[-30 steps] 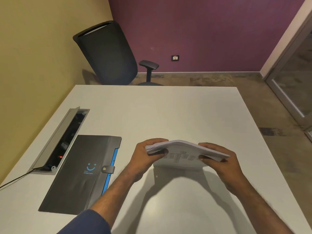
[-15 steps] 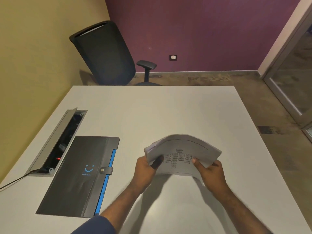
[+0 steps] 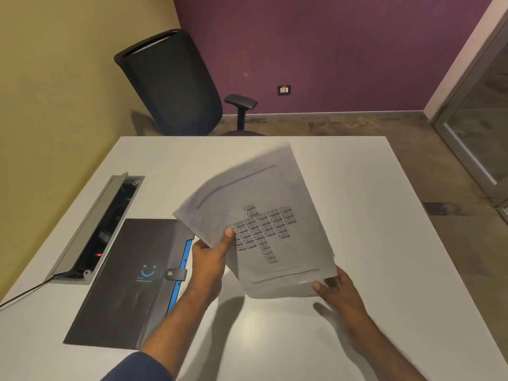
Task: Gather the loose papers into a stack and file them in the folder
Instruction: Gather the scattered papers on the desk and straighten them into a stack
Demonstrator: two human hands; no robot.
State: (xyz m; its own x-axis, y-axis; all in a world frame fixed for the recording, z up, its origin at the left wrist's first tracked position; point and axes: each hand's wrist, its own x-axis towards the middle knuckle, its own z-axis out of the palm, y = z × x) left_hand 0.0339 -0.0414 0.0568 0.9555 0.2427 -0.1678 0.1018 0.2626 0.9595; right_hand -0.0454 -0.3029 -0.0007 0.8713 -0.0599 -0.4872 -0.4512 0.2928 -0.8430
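Note:
A stack of white printed papers (image 3: pixel 264 204) is held up above the white table (image 3: pixel 357 202), tilted with its printed face toward me and blurred at the top. My left hand (image 3: pixel 211 257) grips the stack's lower left edge, thumb on the front. My right hand (image 3: pixel 336 288) supports the lower right corner with fingers under the sheets. A dark grey folder (image 3: pixel 123 284) with a blue smiley mark, a snap strap and a blue inner edge lies shut on the table to the left of my left arm.
An open cable box (image 3: pixel 93 229) with a raised grey lid is set in the table left of the folder, with a black cable running off to the left. A black office chair (image 3: pixel 176 83) stands beyond the far edge. A glass door is at the right.
The stack, held low and bowed between both hands, has been lifted and turned upright, face toward me. My left hand shifted to the lower left edge and my right to the lower right corner.

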